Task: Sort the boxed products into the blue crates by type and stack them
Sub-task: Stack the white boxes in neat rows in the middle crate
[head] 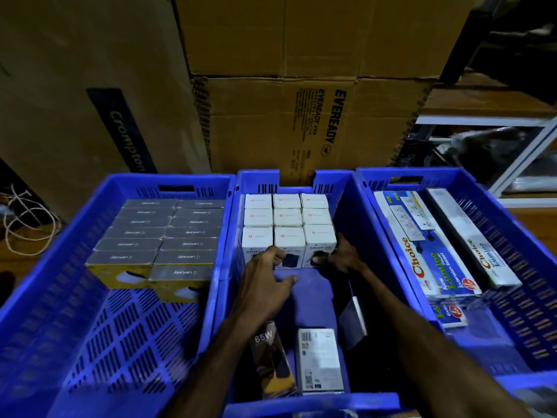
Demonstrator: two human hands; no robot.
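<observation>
Closest to the viewer, two loose boxes lie flat on the floor of the middle crate [346, 191]: a dark box marked 65W [272, 362] and a white box [320, 360] beside it. Further in, the left hand [265, 282] rests with curled fingers against the front of the white cartons [288, 227], apparently gripping nothing, while the right hand [339, 256] grips the rightmost front carton, thumb on its face. To finish this step well, press the front row back evenly with both hands so it sits flush and square. Beyond, the left crate [90, 236] holds grey boxes [159, 236]; the right crate [488, 224] holds long boxes [422, 251]
</observation>
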